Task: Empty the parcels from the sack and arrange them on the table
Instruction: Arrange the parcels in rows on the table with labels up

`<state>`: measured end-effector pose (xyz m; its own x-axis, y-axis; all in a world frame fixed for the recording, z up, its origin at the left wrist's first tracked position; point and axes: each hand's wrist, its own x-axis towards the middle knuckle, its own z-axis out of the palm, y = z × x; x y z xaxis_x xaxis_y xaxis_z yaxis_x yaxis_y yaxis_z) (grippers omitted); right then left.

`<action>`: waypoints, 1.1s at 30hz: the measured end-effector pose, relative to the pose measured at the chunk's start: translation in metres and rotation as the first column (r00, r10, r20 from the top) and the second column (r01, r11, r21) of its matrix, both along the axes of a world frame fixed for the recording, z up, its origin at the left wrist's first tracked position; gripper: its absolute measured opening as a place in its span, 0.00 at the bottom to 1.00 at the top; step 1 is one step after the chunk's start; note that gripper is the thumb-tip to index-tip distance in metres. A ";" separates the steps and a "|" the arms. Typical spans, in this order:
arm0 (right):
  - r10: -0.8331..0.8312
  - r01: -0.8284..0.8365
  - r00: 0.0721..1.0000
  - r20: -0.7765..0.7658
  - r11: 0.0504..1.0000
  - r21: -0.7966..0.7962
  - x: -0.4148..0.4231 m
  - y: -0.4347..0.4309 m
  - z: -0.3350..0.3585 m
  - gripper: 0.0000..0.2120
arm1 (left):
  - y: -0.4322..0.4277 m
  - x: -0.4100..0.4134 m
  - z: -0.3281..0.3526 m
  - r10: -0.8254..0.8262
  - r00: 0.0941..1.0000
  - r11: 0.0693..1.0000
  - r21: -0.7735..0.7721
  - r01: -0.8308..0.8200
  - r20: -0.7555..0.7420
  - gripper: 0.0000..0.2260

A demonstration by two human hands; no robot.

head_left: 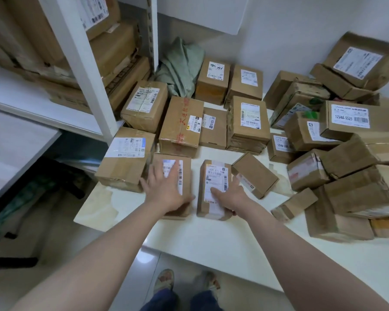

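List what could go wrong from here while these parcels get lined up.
1. The heaped boxes on the right lean on each other; nudging one may topple them.
2. The box beside the left hand sits at the table edge and could be pushed off.

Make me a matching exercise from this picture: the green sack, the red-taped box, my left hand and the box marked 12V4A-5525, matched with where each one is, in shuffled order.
Things
1. green sack
2. red-taped box
3. left hand
4. box marked 12V4A-5525

Places
A. among the jumbled boxes on the right
B. flat on a labelled parcel near the table edge
C. crumpled at the back, beside the shelf post
D. lying flat in the tidy rows on the left

Pairs: 1-C, 2-D, 3-B, 4-A
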<state>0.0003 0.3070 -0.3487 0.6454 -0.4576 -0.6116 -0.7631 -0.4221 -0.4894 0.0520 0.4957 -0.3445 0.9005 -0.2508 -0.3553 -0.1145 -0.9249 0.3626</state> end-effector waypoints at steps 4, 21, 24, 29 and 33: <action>0.026 -0.028 0.999 0.048 0.999 0.041 -0.003 0.015 -0.010 0.33 | 0.007 0.001 0.002 -0.302 0.944 0.943 0.102 0.316 -0.129 0.56; 0.056 -0.121 0.987 -0.151 0.876 -0.467 0.012 -0.115 -0.016 0.41 | -0.067 0.020 0.008 -0.357 0.933 0.926 0.149 0.346 0.052 0.44; 0.112 -0.174 0.981 -0.156 0.862 -0.477 0.006 -0.125 -0.032 0.47 | -0.080 0.021 -0.004 -0.401 0.915 0.902 0.192 0.386 0.047 0.41; 0.158 -0.156 0.986 -0.045 0.815 -0.558 -0.002 -0.115 -0.038 0.38 | -0.101 0.021 -0.010 -0.400 0.914 0.897 0.231 0.377 0.064 0.38; 0.179 -0.238 0.968 -0.177 0.879 -0.414 0.002 -0.132 -0.033 0.50 | -0.116 0.025 -0.010 -0.405 0.912 0.895 0.231 0.382 0.062 0.39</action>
